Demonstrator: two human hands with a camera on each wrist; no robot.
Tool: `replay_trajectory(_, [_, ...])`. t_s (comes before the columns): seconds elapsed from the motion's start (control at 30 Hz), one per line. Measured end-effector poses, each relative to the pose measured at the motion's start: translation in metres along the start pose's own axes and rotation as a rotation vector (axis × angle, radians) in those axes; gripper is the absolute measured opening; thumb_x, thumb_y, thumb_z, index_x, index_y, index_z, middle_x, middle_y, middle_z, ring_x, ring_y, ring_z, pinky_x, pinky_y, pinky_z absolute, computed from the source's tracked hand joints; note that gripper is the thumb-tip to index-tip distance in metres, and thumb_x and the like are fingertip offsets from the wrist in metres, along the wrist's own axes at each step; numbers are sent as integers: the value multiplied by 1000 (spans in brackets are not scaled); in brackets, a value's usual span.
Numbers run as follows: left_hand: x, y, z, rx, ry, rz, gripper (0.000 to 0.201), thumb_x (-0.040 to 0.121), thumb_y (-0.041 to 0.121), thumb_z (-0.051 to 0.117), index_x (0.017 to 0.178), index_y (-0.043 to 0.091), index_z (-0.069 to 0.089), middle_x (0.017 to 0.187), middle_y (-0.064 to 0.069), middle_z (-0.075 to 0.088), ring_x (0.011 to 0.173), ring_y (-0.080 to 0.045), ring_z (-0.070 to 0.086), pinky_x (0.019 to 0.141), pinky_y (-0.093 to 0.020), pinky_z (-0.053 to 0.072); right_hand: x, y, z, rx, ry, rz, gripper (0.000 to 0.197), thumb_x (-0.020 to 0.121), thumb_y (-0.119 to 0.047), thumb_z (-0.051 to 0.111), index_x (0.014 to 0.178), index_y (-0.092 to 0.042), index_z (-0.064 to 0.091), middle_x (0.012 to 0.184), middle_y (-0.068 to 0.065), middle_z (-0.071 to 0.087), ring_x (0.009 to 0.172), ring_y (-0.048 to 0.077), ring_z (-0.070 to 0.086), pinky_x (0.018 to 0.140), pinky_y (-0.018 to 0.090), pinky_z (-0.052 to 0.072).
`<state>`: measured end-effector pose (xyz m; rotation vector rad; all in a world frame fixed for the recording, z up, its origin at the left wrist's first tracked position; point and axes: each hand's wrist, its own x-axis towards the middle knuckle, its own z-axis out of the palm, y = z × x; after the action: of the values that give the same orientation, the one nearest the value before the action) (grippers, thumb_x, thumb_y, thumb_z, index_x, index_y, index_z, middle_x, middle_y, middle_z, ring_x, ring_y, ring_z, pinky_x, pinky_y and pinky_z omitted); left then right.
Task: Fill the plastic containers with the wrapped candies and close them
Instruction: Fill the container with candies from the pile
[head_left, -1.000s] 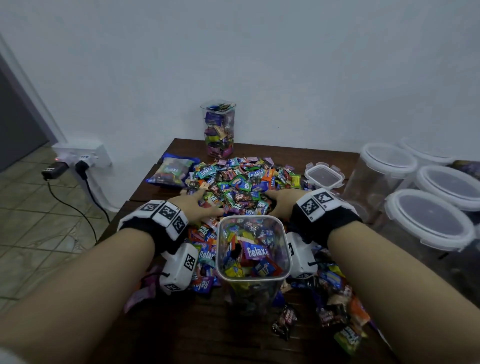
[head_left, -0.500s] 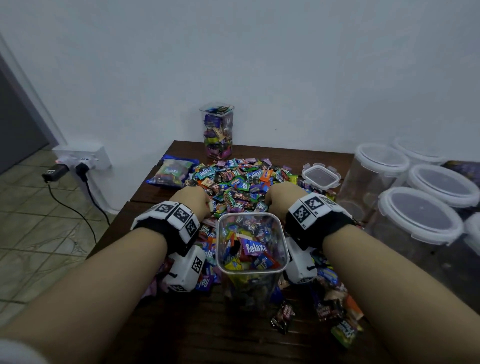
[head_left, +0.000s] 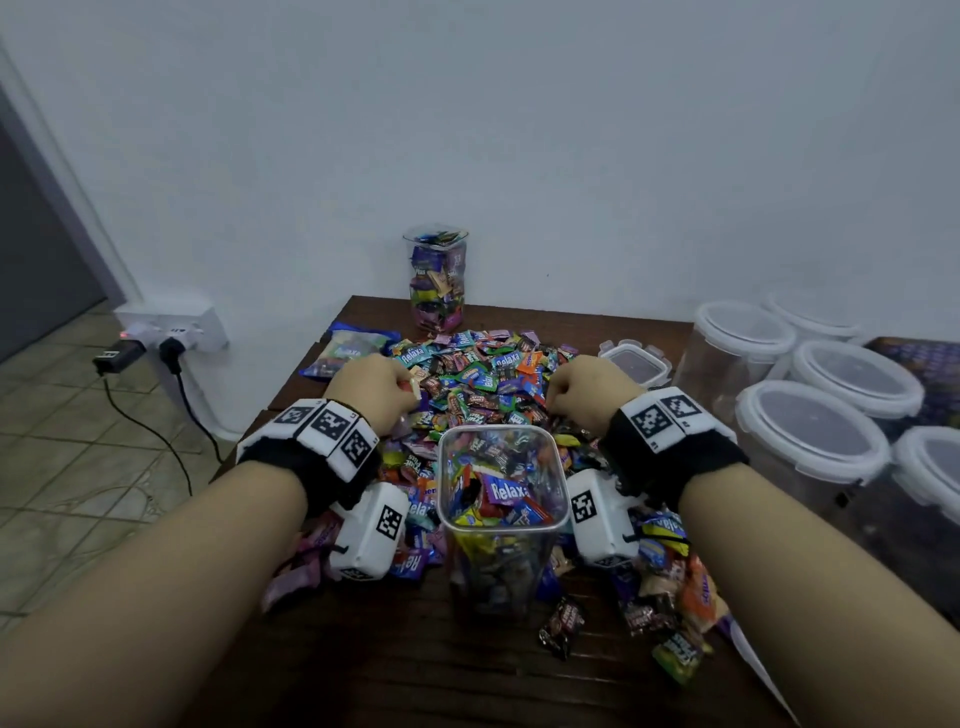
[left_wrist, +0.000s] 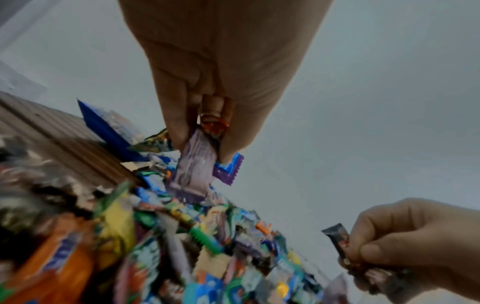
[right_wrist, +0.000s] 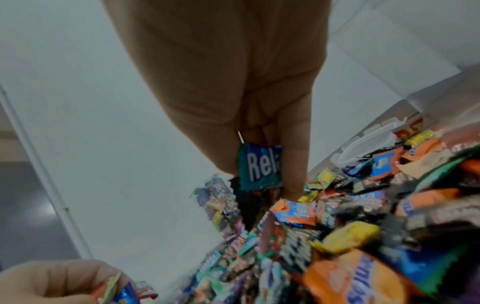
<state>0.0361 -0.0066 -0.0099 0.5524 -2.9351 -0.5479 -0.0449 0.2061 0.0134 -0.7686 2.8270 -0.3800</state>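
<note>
Clear container (head_left: 501, 525) nearly full of wrapped candies (head_left: 506, 491)

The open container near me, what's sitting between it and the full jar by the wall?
In the head view, the loose pile of wrapped candies covers the table between the open container and the full jar; no bare wood shows there.

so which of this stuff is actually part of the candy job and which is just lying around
Part of the job:
- candy pile
- open container
- filled container
- square lid
- lidded tubs
- both hands, gripping candies

Just lying about:
- wall socket
- plugged charger
</note>
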Motion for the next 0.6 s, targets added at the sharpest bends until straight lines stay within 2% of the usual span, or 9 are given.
replay_trajectory(0.1, [-9, 5, -13, -101, 82, 17, 11, 83, 17, 65, 76, 10, 62, 82, -10, 60, 74, -23, 51, 61, -29, 32, -13, -1, -8, 127, 84, -31, 15, 90, -9, 53, 84, -12, 67, 100, 9, 68, 86, 21, 60, 77, 29, 48])
replay_trajectory(0.2, [-21, 10, -24, -202, 160, 52, 11, 85, 19, 65, 82, 8, 64, 76, -5, 57, 71, -19, 49, 59, -32, 34, -32, -7, -19, 246, 195, -91, 12, 89, -11, 57, 83, -13, 67, 95, 4, 67, 87, 17, 58, 75, 24, 45])
replay_trajectory(0.27, [-28, 14, -29, -285, 186, 74, 8, 85, 19, 66, 81, 13, 63, 70, 2, 56, 67, -14, 49, 56, -27, 34, -45, -11, -26, 288, 242, -113, 12, 90, -13, 58, 84, -15, 68, 86, -2, 64, 84, 13, 56, 73, 22, 45])
replay_trajectory(0.3, [-32, 16, -31, -322, 196, 81, 8, 84, 20, 67, 80, 16, 61, 68, 6, 54, 67, -12, 49, 56, -26, 34, -51, -13, -29, 323, 256, -128, 13, 89, -12, 57, 83, -16, 68, 81, -5, 62, 83, 13, 56, 75, 24, 46])
replay_trajectory(0.4, [-41, 22, -38, -469, 222, 110, 11, 82, 18, 68, 75, 23, 61, 69, 7, 58, 72, -18, 56, 67, -30, 43, -70, -21, -37, 453, 306, -187, 13, 89, -11, 58, 83, -15, 69, 74, -9, 62, 79, 15, 58, 77, 28, 47])
replay_trajectory(0.47, [-49, 26, -42, -549, 239, 139, 14, 81, 17, 69, 74, 27, 63, 72, 7, 62, 75, -19, 60, 75, -34, 50, -81, -24, -40, 522, 359, -227, 14, 89, -11, 59, 81, -18, 69, 77, -8, 65, 77, 12, 59, 73, 24, 46])
replay_trajectory(0.6, [-65, 31, -47, -606, 267, 205, 20, 81, 16, 69, 71, 32, 63, 75, 11, 65, 74, -11, 60, 73, -28, 48, -104, -33, -37, 608, 383, -298, 16, 88, -11, 60, 79, -22, 68, 73, -8, 66, 64, 0, 53, 61, 15, 41])
